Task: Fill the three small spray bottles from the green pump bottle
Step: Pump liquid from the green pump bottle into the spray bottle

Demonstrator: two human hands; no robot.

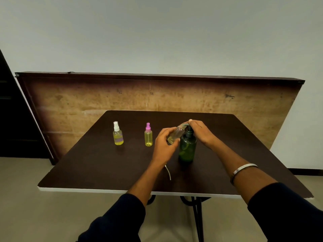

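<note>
Head view is showing a dark brown, matte desk with a pale front edge. Near its middle a translucent dark green plastic pump bottle, round-bodied with a dark pump head, is standing upright. The right hand is resting on top of the pump, its fingers lying curled over the pump head. The left hand is holding a small clear plastic spray bottle, uncapped and tilted, with its mouth up against the pump spout; the fingers are wrapping around its body. A little yellowish liquid is sitting in its lower end.

To the left, two more small spray bottles are standing upright and well apart: a slim yellow-tinted bottle with a pink sprayer cap, and a rounder clear bottle with a white sprayer cap holding yellow liquid and bearing a purple label, its writing too small to read.

A thin white dip tube is lying on the desk by the left wrist. A silver metal bangle is circling the right forearm.
</note>
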